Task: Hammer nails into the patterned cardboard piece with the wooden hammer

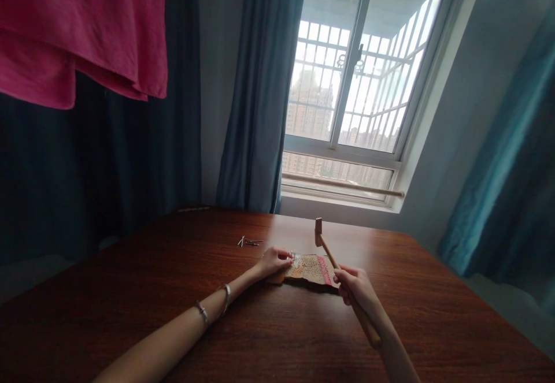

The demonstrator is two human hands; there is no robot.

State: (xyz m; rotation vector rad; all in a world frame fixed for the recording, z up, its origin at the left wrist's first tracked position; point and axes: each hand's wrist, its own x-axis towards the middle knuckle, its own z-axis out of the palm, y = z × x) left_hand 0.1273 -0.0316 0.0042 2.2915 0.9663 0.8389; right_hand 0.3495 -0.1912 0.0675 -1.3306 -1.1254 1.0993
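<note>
My right hand (356, 286) is closed around the wooden handle of a small hammer (329, 253), whose head is raised above the table and tilted up. A flat patterned piece (310, 268) with dark speckles, a pink band and ragged edges lies on the table between my hands. At its left end, my left hand (274, 261) pinches a small thin nail, mostly hidden by the fingertips. The hammer head is apart from the nail. Several loose nails (250, 242) lie just beyond my left hand.
The brown wooden table (208, 313) spreads under both arms. Behind it are a barred window (347, 82) and a blue curtain (260, 94). A pink cloth (108, 30) hangs at the upper left. Another curtain (489, 186) hangs on the right.
</note>
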